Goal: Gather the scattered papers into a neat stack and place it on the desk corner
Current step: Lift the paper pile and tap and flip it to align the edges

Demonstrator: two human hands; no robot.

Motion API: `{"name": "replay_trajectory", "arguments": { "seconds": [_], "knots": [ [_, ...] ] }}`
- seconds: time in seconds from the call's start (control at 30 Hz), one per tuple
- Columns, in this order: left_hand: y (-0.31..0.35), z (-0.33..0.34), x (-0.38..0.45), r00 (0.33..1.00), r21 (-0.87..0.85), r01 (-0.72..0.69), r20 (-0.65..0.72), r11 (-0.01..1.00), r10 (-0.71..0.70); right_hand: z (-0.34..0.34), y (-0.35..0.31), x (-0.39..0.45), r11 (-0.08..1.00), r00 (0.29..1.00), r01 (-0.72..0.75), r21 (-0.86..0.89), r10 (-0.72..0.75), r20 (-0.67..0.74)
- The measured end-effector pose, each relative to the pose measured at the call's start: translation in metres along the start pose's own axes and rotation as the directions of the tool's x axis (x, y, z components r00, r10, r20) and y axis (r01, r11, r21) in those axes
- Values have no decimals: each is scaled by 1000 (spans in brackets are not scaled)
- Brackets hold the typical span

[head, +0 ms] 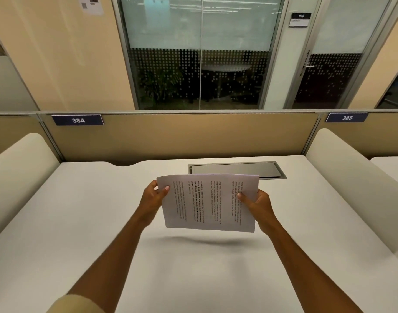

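Both grips pinching papers (208, 203): left hand (154, 196), right hand (255, 203), held above surface (80, 222). Gathering apparently done, no loose sheets visible; squaring and corner placement left.

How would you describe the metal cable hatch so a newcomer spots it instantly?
Start at the white desk in front of the tan partition bearing the 384 plate. Look along the desk's far edge, right of centre, just beyond the papers held in both hands. The cable hatch is a long grey rectangular lid with a metal frame, set flush into the desktop, the only dark panel on the pale surface.
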State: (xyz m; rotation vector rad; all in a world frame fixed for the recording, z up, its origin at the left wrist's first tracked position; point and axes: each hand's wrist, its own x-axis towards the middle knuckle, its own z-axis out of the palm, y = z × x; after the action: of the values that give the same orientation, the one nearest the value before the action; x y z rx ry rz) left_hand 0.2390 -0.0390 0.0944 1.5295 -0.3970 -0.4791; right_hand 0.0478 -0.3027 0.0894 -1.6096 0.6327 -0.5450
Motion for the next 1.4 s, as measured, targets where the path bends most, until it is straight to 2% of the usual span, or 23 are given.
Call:
{"name": "replay_trajectory", "arguments": {
  "seconds": [0.17, 0.4, 0.6, 0.93, 1.13, 1.4],
  "knots": [
    [-17, 24, -13, 979, 34, -72, -189, 997, 77, 18, 6, -6, 999, 997, 13, 31, -11, -76],
    [-32, 33, -28, 959, 144, -82, -258, 986, 118, 34, 32, -19, 996, 991, -39, 86, 49, -121],
    [-69, 32, -43, 977, 122, -8, -209, 993, 34, 38, 63, -29, 989, 986, -132, 66, 138, -89],
    [-61, 33, -36, 971, 67, -9, -239, 998, 25, 37, 52, -21, 994, 992, -100, 48, 103, -73],
    [-78, 32, -42, 974, 111, 50, -223, 993, -24, 40, 72, -31, 986, 985, -161, 45, 164, -54],
    [-60, 26, -22, 985, 221, 54, -171, 974, -16, 31, 62, -16, 989, 989, -147, 8, 147, -33]
  ]
}}
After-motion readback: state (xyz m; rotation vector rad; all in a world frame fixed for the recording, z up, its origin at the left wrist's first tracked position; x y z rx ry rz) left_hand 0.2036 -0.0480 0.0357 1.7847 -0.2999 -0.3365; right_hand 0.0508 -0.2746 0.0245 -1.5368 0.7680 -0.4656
